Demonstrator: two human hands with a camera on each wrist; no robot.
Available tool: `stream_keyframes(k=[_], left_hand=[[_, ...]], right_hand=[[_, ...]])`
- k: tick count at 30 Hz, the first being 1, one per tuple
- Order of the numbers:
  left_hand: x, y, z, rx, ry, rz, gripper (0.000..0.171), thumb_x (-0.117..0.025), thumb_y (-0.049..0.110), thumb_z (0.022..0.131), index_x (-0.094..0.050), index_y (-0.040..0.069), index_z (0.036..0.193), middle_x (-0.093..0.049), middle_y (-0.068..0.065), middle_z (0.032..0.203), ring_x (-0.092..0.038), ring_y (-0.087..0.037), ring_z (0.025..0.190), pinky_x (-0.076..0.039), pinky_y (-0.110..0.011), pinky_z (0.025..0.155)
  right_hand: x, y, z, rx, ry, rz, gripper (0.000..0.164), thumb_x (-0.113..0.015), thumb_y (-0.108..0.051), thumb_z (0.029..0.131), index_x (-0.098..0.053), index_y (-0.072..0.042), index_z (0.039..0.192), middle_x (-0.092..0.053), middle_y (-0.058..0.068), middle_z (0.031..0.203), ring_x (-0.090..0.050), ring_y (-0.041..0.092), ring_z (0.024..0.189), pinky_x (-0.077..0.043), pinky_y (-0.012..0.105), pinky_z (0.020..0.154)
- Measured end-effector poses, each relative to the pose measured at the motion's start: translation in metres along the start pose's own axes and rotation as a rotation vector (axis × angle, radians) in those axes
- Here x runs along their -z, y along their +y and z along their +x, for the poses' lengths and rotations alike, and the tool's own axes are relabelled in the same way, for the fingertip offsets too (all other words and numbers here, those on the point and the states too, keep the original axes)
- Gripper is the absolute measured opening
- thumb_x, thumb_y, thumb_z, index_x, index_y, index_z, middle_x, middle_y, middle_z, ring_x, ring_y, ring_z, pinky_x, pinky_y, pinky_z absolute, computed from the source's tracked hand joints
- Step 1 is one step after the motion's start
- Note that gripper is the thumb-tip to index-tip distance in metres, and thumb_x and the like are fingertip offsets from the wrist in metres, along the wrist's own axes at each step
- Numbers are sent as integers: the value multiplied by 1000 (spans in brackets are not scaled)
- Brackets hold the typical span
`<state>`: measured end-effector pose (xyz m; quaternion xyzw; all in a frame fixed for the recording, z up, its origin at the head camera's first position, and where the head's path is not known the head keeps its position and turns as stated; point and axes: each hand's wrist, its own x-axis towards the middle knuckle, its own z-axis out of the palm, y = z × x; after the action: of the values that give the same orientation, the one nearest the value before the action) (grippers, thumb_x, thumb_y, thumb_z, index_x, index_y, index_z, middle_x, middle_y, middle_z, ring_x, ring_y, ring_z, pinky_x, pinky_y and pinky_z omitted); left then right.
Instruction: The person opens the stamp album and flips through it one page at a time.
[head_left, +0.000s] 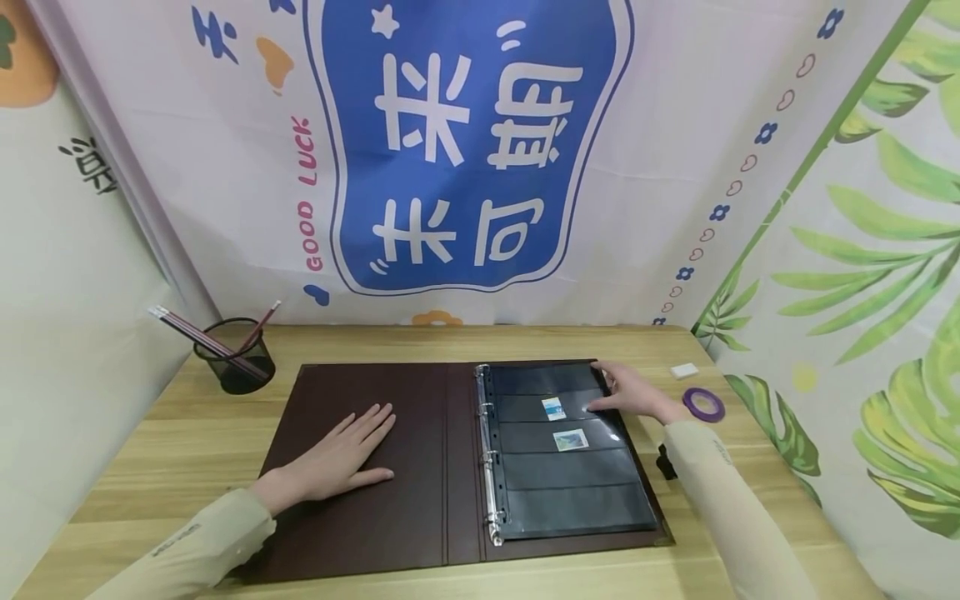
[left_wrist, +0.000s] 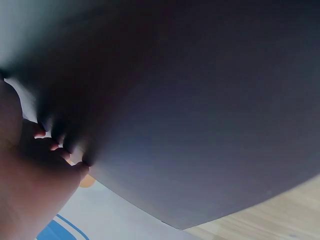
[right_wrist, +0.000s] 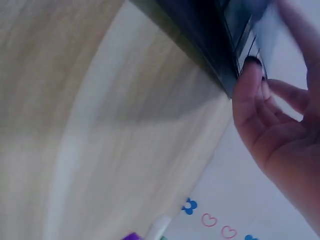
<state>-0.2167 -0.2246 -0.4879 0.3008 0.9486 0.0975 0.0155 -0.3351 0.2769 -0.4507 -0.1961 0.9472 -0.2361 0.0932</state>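
Note:
A dark brown ring binder album (head_left: pixel 405 517) lies opened flat on the table. Flat on its left cover, in the head view, rests my left hand (head_left: pixel 337 458), fingers straight and thumb spread. The left wrist view shows that hand (left_wrist: pixel 40 185) at the far edge of the dark cover (left_wrist: pixel 210 120). Black pocket pages (head_left: pixel 570 471) sit on the metal rings (head_left: pixel 489 458). Two stamps lie in the pockets: a blue and white stamp (head_left: pixel 554 408) and a green-blue stamp (head_left: pixel 572 440). My right hand (head_left: pixel 633 392) touches the pages' upper right edge, thumb and forefinger apart; some fingertips are hidden.
A black mesh pen cup (head_left: pixel 243 375) with several pencils stands at the back left. Right of the album are a white eraser (head_left: pixel 684 371), a purple tape roll (head_left: pixel 703 405) and a small black object (head_left: pixel 665 462) partly behind the right sleeve. Printed cloth hangs behind the table.

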Motion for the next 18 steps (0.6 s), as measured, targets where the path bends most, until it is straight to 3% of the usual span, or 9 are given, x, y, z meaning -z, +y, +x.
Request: stream_keyframes(k=[3, 5, 9, 13, 16, 18], left_hand=[[1, 1, 0, 0, -1, 2, 83, -52, 58, 97, -32, 1, 154, -26, -20, 163, -27, -40, 151, -27, -63, 117], [1, 1, 0, 1, -1, 1, 83, -52, 58, 97, -32, 1, 154, -26, -20, 163, -27, -40, 151, -27, -63, 117], [0, 0, 0, -1, 1, 6, 83, -51, 58, 97, -32, 1, 154, -26, -20, 163, -27, -40, 150, -27, -63, 117], [0, 0, 0, -5, 8, 8, 83, -51, 59, 97, -32, 2, 154, -27, -19, 163, -28, -40, 150, -27, -63, 117], [0, 0, 0, -3, 9, 5, 83, -52, 58, 97, -32, 2, 154, -27, -19, 163, -28, -40, 150, -27, -63, 117], [0, 0, 0, -4, 9, 5, 83, -52, 58, 97, -32, 2, 154, -27, -19, 163, -28, -40, 150, -27, -63, 117]], right_hand=[[1, 5, -3, -29, 21, 139, 86, -78, -23, 86, -30, 10, 149, -57, 19, 102, -57, 17, 80, -50, 32, 70], [3, 6, -7, -63, 19, 255, 78, -74, -21, 89, -32, 12, 145, -59, 19, 102, -61, 16, 79, -56, 33, 71], [11, 7, -20, -63, -54, 443, 46, -63, -20, 97, -48, 13, 125, -63, 12, 93, -64, 15, 75, -60, 34, 72], [18, 9, -30, 7, -207, 499, 21, -57, -18, 100, -54, 2, 97, -60, -1, 76, -62, 9, 66, -58, 26, 64], [20, 7, -33, -17, -273, 495, 16, -55, -15, 100, -50, -3, 90, -55, -4, 72, -59, 6, 63, -56, 23, 62], [21, 4, -34, -51, -273, 491, 14, -54, -13, 100, -50, -1, 93, -53, -3, 73, -57, 6, 64, -56, 23, 64]])
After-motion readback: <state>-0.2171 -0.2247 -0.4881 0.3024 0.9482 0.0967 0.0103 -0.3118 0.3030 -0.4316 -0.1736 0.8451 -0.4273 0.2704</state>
